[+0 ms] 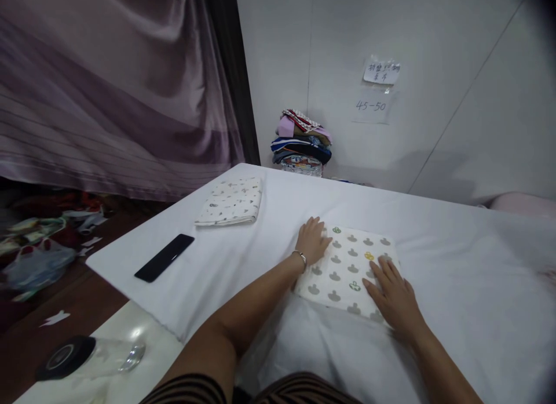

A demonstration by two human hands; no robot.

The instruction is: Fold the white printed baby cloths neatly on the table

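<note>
Rests left hand [311,243] and right hand [396,297], both open and gripping nothing, on opposite sides of folded printed cloth [343,282], apparently to smooth it flat.

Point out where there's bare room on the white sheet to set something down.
Widest is the white sheet to the right of the right hand. Smaller patches lie between the phone and the left forearm, and between the far folded cloth and the left hand. It's crowded at the grey-print cloth, where both hands rest.
</note>
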